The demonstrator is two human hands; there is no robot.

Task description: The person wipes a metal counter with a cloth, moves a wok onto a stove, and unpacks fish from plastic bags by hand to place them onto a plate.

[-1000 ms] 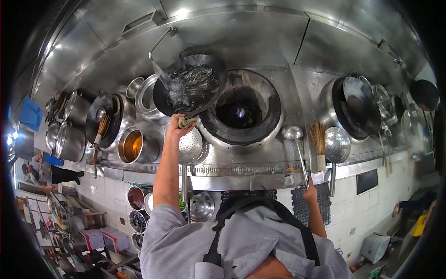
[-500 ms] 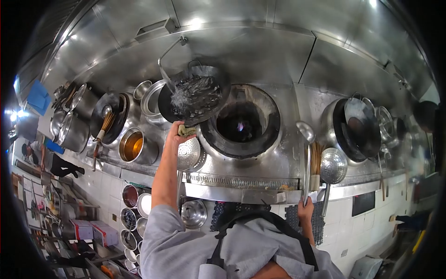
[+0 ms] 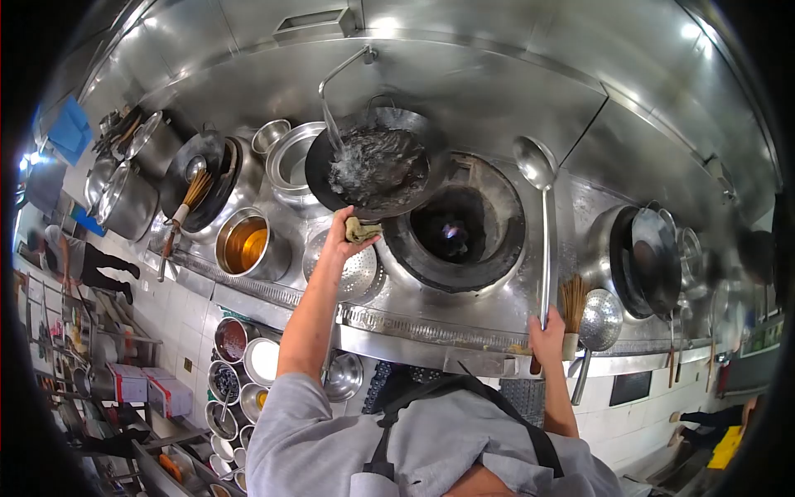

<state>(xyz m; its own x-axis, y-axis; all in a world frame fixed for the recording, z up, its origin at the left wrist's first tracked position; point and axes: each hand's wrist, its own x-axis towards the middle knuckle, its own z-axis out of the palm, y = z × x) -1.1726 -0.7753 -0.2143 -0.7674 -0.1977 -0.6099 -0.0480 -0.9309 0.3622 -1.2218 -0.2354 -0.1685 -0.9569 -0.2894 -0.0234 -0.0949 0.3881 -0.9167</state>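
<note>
My left hand (image 3: 345, 234) is closed on a folded greenish cloth (image 3: 363, 231) at the near rim of a black wok (image 3: 325, 186). Water runs from a bent tap (image 3: 330, 124) into the wok, which holds churning water. The wok sits left of a burner ring (image 3: 489, 269) and overlaps its edge; a small flame (image 3: 450, 231) shows inside. My right hand (image 3: 546, 338) is wrapped round the handle of a long steel ladle (image 3: 536, 162), whose bowl is raised to the right of the burner.
A pot of amber liquid (image 3: 247, 245) and a perforated strainer (image 3: 358, 273) stand to the left. A bamboo brush (image 3: 572, 303) and another strainer (image 3: 601, 320) lie right of my right hand. Bowls of ingredients (image 3: 263, 361) are at the lower left. People are at both far sides.
The ladle has risen from the counter edge in my right hand, its bowl now higher beside the burner. Water still pours into the wok. The view has shifted.
</note>
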